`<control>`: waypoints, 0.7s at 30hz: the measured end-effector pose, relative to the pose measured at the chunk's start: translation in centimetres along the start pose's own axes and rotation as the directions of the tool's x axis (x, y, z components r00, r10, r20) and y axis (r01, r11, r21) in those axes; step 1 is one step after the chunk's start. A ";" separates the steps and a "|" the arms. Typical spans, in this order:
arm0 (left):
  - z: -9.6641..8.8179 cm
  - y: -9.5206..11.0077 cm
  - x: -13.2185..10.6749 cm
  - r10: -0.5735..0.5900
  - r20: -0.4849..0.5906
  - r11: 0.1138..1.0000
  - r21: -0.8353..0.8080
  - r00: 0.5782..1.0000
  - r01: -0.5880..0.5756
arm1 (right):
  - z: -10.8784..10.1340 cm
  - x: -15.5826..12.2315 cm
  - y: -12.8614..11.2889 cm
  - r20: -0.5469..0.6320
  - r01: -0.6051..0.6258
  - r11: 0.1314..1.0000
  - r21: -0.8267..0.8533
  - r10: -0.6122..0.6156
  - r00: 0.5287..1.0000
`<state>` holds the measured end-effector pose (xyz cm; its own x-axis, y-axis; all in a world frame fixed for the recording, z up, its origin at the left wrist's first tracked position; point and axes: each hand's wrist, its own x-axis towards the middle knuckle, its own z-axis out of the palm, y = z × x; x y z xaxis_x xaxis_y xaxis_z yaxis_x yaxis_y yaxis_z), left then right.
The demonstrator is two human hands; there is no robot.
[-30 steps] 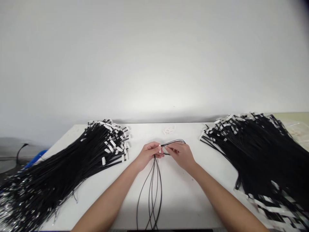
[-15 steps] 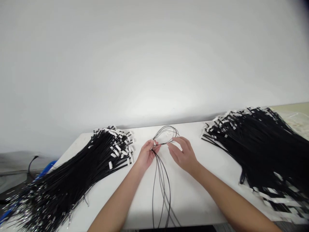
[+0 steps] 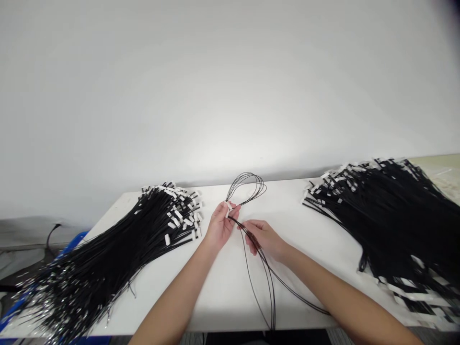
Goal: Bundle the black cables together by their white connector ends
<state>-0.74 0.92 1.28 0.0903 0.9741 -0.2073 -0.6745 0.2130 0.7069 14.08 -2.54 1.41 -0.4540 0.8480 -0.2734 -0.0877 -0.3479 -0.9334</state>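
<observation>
Thin black wires [image 3: 270,282] run through both of my hands above the white table. My left hand [image 3: 220,225] pinches a small white connector [image 3: 229,207] with the wires coming out of it. Beyond its fingers the wires bend into a loose open loop [image 3: 247,176]. My right hand [image 3: 264,237] is just to the right and nearer to me, its fingers closed around the wire strands below the connector. From there the strands hang toward the table's front edge, some passing across my right forearm.
A big bundle of black wires [image 3: 129,244] with white connectors lies at the left. Another thick pile [image 3: 402,225] covers the right side. The white table [image 3: 287,306] meets a pale wall [image 3: 230,96] at the back. Something blue [image 3: 74,242] shows beyond the left edge.
My right hand has moved down and toward me, from the loop to the hanging strands, and closed on them. The strands now swing to the right. The loop stands higher.
</observation>
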 end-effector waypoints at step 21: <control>0.9 -0.8 -1.4 -0.057 0.217 0.992 0.119 0.974 0.032 | -0.1 -0.5 -0.8 -0.092 0.021 0.995 0.102 -0.011 0.996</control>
<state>0.33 -0.59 1.60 0.2859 0.9535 -0.0956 -0.5790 0.2514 0.7756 14.49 -2.69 2.24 -0.3693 0.8852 -0.2829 -0.1873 -0.3691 -0.9103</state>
